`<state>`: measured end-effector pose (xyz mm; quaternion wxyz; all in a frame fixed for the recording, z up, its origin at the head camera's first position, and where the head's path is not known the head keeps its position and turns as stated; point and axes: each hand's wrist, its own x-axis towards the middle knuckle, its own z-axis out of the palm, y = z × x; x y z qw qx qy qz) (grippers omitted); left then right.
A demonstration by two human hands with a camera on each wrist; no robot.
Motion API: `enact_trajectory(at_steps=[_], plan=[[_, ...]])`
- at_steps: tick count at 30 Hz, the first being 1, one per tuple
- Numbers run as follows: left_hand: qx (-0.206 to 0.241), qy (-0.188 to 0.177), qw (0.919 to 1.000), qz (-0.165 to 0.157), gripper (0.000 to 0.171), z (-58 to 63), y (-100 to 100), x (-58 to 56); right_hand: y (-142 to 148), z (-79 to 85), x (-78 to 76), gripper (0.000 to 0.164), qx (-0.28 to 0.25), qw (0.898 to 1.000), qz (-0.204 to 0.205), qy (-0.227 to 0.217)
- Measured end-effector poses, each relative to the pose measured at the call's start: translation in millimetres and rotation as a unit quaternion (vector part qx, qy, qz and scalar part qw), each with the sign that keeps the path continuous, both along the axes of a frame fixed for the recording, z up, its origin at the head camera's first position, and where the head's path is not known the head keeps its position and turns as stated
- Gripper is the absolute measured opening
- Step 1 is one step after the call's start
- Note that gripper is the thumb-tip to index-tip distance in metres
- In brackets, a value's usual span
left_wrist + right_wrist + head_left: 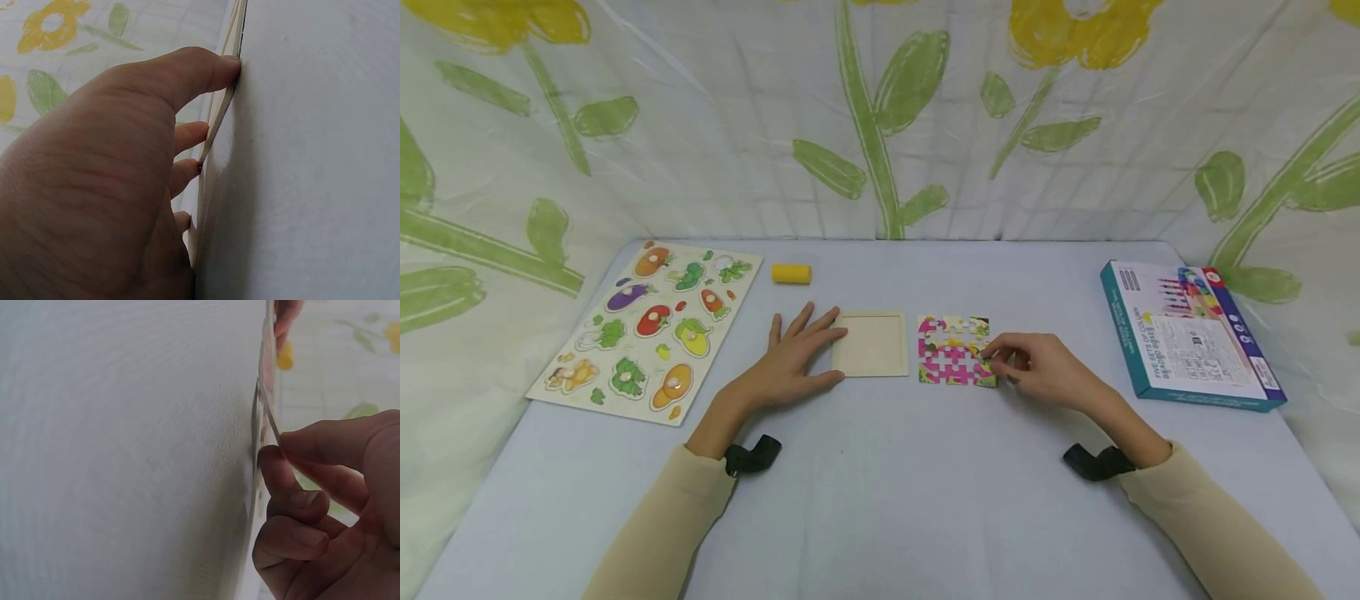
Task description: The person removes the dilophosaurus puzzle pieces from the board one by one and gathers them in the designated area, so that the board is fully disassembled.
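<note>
A shallow square wooden puzzle tray (pixel 871 345) lies bare in the middle of the table. My left hand (pixel 793 358) rests beside it with fingers spread, fingertips and thumb at its left edge; the left wrist view shows the thumb (pixel 212 72) against that edge. Right of the tray lies a colourful jigsaw puzzle (pixel 953 351), pink, yellow and green, with gaps between some pieces. At its right side my right hand (pixel 1033 367) pinches a jigsaw piece (pixel 272 423) between thumb and finger. In the right wrist view this thin piece is tilted up from the others.
A vegetable peg board (pixel 647 333) lies on the left. Behind the tray is a yellow cylinder (pixel 792 273). A printed box (pixel 1191 337) lies at the right. A white curtain (pixel 730 125) with painted flowers hangs behind the table.
</note>
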<state>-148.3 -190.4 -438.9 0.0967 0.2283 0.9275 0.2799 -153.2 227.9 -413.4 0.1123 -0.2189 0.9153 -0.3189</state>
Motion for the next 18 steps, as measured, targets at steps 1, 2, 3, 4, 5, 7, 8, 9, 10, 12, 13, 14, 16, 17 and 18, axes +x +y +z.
enact_trajectory(at_steps=[1, 2, 3, 4, 5, 7, 8, 9, 10, 12, 13, 14, 16, 17, 18], plan=[[-0.001, 0.0, 1.0, 0.0, 0.071, -0.1, 0.1, -0.1, 0.1, -0.2, 0.1, 0.015, 0.0, 1.0, 0.0, -0.001], [-0.001, 0.0, 1.0, 0.0, 0.071, -0.2, 0.1, -0.2, 0.1, -0.3, 0.3, 0.015, -0.001, 1.0, 0.001, -0.002], [0.0, 0.0, 1.0, -0.001, 0.071, -0.1, 0.1, -0.3, -0.1, -0.3, 0.4, 0.015, -0.001, 1.0, 0.001, -0.003], [0.0, 0.0, 1.0, -0.001, 0.071, -0.1, 0.1, -0.4, -0.1, -0.3, 0.4, 0.015, -0.001, 1.0, 0.001, -0.004], [0.0, 0.0, 1.0, 0.0, 0.071, -0.1, 0.1, -0.5, -0.2, -0.3, 0.4, 0.016, 0.0, 1.0, 0.001, -0.005], [0.002, 0.002, 1.0, 0.0, 0.071, -0.2, 0.0, -0.8, -0.5, -0.1, 0.4, 0.016, 0.002, 1.0, 0.002, -0.006], [0.003, 0.003, 1.0, -0.001, 0.071, -0.1, 0.0, -0.9, -0.5, 0.0, 0.4, 0.017, 0.003, 1.0, 0.003, -0.006], [0.004, 0.004, 1.0, -0.001, 0.071, -0.1, 0.0, -1.0, -0.5, -0.1, -0.1, 0.017, 0.005, 1.0, 0.002, -0.006], [0.004, 0.004, 1.0, -0.001, 0.071, 0.0, 0.2, -1.0, -0.4, -0.1, -0.1, 0.017, 0.005, 1.0, 0.002, -0.006], [0.004, 0.004, 1.0, -0.001, 0.071, -0.1, 0.2, -1.0, -0.2, -0.5, -0.5, 0.018, 0.005, 1.0, 0.002, -0.007], [0.004, 0.004, 1.0, -0.002, 0.071, -0.1, 0.3, -1.0, -0.1, -0.8, -0.5, 0.018, 0.004, 1.0, 0.002, -0.007], [0.002, 0.004, 1.0, -0.002, 0.071, -0.2, 0.3, -1.1, 0.0, -1.1, -0.8, 0.018, 0.003, 1.0, 0.001, -0.009], [-0.001, 0.002, 1.0, -0.001, 0.071, -0.4, 0.5, -1.1, 0.4, -2.0, -0.7, 0.018, 0.002, 1.0, 0.001, -0.01], [-0.002, 0.001, 1.0, -0.001, 0.071, -0.5, 0.4, -1.0, 0.5, -2.6, -0.8, 0.018, 0.002, 1.0, 0.001, -0.011], [-0.002, -0.001, 1.0, -0.001, 0.071, -0.6, 0.4, -0.9, 0.7, -3.0, -0.6, 0.018, 0.001, 1.0, 0.002, -0.012]])
